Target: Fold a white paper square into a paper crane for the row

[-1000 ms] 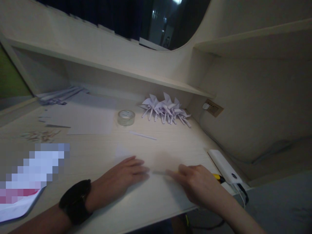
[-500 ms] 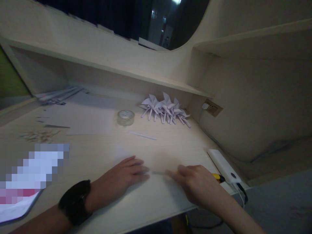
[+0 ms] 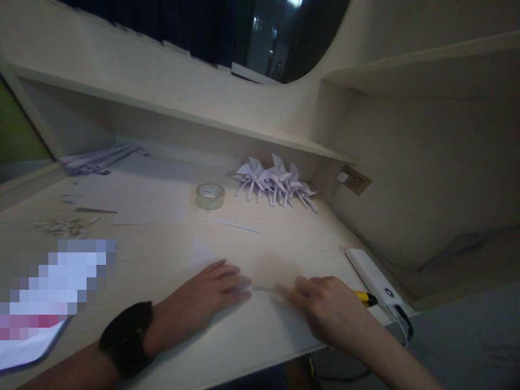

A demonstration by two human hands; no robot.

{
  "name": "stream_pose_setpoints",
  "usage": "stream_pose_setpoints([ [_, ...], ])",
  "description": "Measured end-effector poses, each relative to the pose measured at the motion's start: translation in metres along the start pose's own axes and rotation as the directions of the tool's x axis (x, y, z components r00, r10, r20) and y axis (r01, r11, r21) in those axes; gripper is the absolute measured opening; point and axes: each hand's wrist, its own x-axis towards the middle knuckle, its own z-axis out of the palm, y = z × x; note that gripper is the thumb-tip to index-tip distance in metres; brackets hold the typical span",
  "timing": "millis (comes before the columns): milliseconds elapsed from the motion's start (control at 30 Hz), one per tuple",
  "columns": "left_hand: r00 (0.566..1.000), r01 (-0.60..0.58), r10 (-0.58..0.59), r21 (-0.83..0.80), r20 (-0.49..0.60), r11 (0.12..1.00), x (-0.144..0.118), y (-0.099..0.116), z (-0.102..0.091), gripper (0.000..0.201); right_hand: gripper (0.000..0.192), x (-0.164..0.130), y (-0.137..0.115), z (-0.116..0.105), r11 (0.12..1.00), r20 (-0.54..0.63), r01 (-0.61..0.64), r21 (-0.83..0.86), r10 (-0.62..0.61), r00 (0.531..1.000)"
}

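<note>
Left hand [image 3: 203,297] lies flat, fingers straight; right hand [image 3: 327,306] grips a yellow tool [image 3: 363,297].
Its thin shaft [image 3: 265,288] points from that grip toward the left fingertips [image 3: 244,282].

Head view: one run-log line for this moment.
left hand: palm down on table | right hand: gripping yellow tool, tip toward left hand | beyond: tape roll, paper pinwheels

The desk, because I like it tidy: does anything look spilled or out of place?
Possibly the small pale pieces near the paper sheets, on the left of the desk: they lie loosely scattered, unlike the bunched pinwheels, though they may simply be set aside.
</note>
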Motion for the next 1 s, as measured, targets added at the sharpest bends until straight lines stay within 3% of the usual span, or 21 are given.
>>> stream_pose_setpoints([
  [1000, 0.997, 0.026, -0.030, 0.059, 0.070, 0.998, -0.0039, 0.0083, -0.0060, 0.045, 0.044, -0.0008, -0.0079, -0.0025, 1.000, -0.002, 0.004, -0.021, -0.004, 1.000],
])
